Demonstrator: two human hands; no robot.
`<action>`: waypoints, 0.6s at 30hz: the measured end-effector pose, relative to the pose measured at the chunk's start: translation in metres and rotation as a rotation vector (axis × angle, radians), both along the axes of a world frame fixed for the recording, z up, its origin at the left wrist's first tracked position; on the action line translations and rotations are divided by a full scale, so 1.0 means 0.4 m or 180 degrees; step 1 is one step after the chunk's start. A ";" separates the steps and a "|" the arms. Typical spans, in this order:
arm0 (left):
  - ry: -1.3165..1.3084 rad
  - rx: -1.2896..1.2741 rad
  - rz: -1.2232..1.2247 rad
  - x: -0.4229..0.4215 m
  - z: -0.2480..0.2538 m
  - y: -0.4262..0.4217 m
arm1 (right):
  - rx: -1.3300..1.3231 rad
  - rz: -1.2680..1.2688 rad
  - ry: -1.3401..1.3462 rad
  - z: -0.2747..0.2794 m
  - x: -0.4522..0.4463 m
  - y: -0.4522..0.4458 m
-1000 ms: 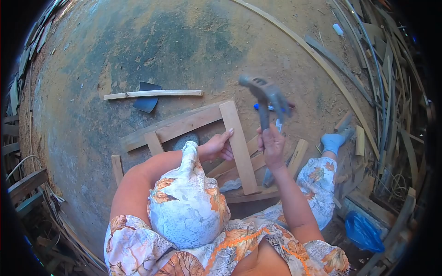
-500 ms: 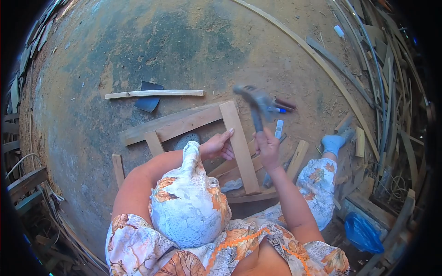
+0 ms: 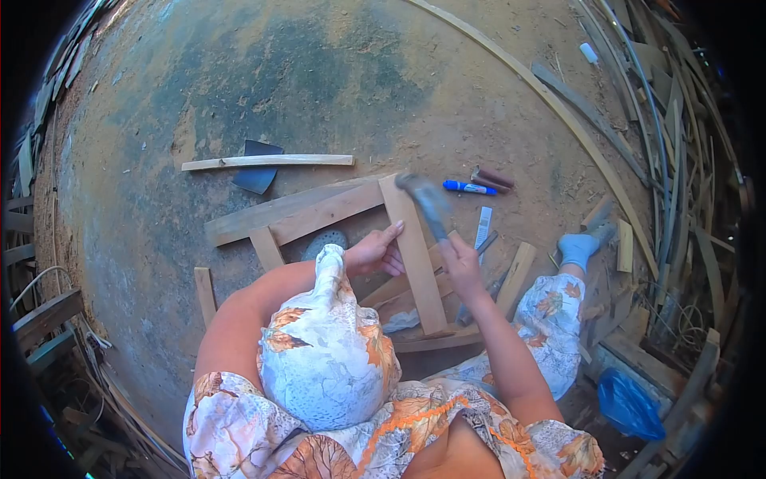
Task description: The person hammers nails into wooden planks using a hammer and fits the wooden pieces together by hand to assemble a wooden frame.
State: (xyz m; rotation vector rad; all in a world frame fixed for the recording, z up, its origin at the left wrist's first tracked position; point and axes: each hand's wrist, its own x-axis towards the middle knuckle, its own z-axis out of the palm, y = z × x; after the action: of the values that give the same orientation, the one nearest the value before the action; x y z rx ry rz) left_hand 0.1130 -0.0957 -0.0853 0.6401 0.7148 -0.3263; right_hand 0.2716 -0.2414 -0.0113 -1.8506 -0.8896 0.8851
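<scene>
My right hand (image 3: 461,262) grips a hammer (image 3: 435,211) by its handle. The hammer's head, smeared by motion, is at the upper end of a light wooden slat (image 3: 416,259); whether it touches the wood I cannot tell. The slat is part of a wooden frame (image 3: 327,214) made of several pieces, resting at an angle in front of me. My left hand (image 3: 375,254) holds the slat by its left edge, thumb near the top and fingers curled beside it. Under the frame, a perforated grey shoe (image 3: 325,242) partly shows.
Beyond the frame, a thin wood strip (image 3: 319,160) lies across dark sandpaper (image 3: 257,180). A blue marker (image 3: 469,188) and a brown roll (image 3: 492,178) are to the right. Scrap wood piles line both sides, with a blue plastic bag (image 3: 630,403) at lower right.
The hammer has swung left and down, from above the floor near the marker to the slat's upper end. The marker is now uncovered. My left hand stays on the slat.
</scene>
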 end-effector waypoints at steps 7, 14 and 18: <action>0.0053 0.0137 0.0192 -0.002 0.009 0.011 | -0.0470 -0.0291 0.0852 0.121 -0.005 0.050; 0.0093 0.0192 0.0252 -0.003 0.000 0.009 | 0.0008 -0.0216 0.0701 -0.015 -0.003 -0.009; 0.0365 0.0587 0.0007 -0.001 -0.017 0.018 | -0.0749 -0.0097 0.0520 -0.036 0.006 0.012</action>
State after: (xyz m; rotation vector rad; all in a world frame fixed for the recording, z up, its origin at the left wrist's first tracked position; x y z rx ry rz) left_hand 0.1127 -0.0885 -0.0921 0.7999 0.8620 -0.2987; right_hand 0.2740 -0.2366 -0.0257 -1.9513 -0.6777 1.1442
